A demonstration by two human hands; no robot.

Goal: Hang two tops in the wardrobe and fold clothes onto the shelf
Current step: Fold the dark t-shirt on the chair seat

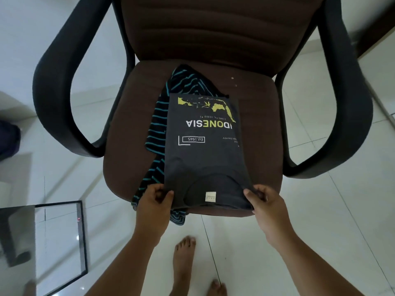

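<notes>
A dark grey T-shirt [203, 150] with a yellow map print and white lettering lies folded into a narrow strip on the brown chair seat [256, 124], collar toward me. My left hand [155, 199] pinches its near left corner by the shoulder. My right hand [261, 199] pinches the near right corner. Under the T-shirt lies a black garment with teal stripes [158, 127], sticking out to the left and hanging over the seat's front edge.
The chair has black armrests [62, 88] on both sides and a brown backrest [224, 28]. It stands on white floor tiles [320, 221]. A glass-fronted frame [62, 242] lies at the lower left. My bare feet [183, 259] are below the seat.
</notes>
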